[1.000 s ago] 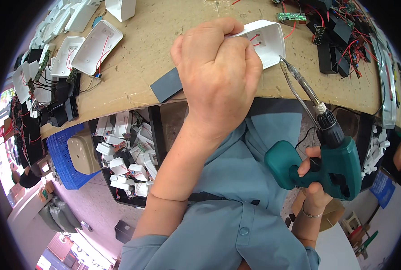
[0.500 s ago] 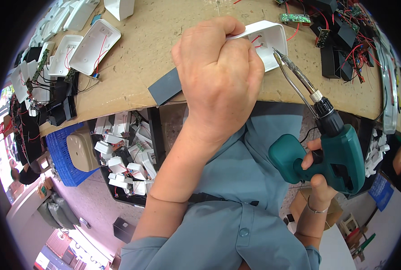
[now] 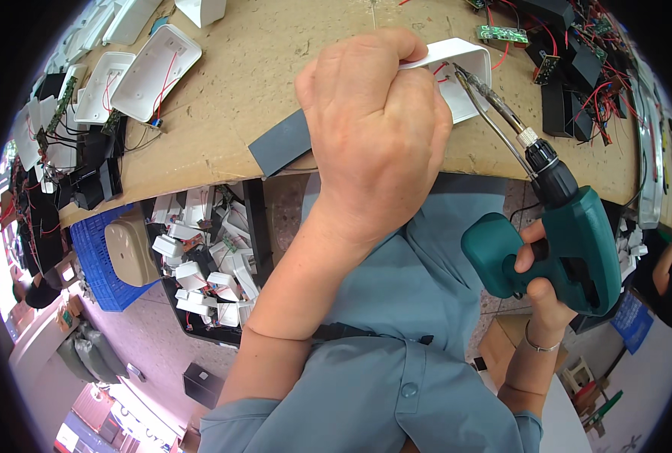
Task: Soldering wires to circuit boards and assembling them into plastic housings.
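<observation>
My left hand (image 3: 377, 140) is closed round a white plastic housing (image 3: 454, 100), its open side turned to the right. Two short red wire ends (image 3: 441, 73) show inside, and the fingers hide the rest of the housing. In my right hand (image 3: 546, 298) is a green soldering gun (image 3: 577, 245), gripped by its handle. Its hot tip and thin solder-feed tube reach into the housing beside the red wires; whether they touch cannot be seen. Under my left wrist, partly covered, lies a flat dark grey piece (image 3: 282, 143).
White housings with red wires (image 3: 158, 72) lie at the table's left. Green circuit boards (image 3: 502, 34) and black boxes (image 3: 566, 113) with tangled wires crowd its right. Below the edge stand a black crate of white parts (image 3: 211, 283) and a blue basket (image 3: 106, 260). Another person's arm (image 3: 664, 264) shows far right.
The soldering tip has moved further into the housing, closer to the red wires. My left hand and the housing have shifted slightly right, and the gun's body sits a little further right.
</observation>
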A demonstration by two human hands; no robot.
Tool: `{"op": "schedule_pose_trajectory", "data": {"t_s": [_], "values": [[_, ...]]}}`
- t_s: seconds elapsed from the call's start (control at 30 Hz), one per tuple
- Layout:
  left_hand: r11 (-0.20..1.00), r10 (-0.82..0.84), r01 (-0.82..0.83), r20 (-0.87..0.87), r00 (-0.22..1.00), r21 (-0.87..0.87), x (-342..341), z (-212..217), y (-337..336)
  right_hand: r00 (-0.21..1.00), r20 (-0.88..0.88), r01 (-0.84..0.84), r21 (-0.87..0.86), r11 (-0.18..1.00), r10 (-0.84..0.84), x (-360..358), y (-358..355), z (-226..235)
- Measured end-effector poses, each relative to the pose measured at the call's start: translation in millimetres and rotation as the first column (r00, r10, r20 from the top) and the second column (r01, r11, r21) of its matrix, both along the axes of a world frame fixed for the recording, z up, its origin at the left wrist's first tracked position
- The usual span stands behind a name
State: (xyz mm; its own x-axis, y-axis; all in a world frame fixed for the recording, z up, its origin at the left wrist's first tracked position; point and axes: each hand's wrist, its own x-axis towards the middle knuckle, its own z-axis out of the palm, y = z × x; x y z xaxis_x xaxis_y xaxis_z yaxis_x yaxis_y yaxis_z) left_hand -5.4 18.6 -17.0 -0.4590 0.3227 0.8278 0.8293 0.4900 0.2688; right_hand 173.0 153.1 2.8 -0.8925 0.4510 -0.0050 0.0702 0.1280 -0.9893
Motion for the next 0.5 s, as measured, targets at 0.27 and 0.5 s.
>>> {"op": "schedule_pose_trajectory", "data": {"t_s": [0.27,0.5], "values": [[0.985,-0.060,0.048,0.067,0.996,0.163,-0.4,-9.2,5.2,1.000,0.017,-0.023,0.024,0.999,0.022,-3.0,2.3,1.2],[0.987,-0.053,0.044,0.057,0.997,0.152,-1.4,-9.0,4.9,0.998,0.056,-0.027,0.032,0.999,0.025,-2.4,3.5,3.6]]}}
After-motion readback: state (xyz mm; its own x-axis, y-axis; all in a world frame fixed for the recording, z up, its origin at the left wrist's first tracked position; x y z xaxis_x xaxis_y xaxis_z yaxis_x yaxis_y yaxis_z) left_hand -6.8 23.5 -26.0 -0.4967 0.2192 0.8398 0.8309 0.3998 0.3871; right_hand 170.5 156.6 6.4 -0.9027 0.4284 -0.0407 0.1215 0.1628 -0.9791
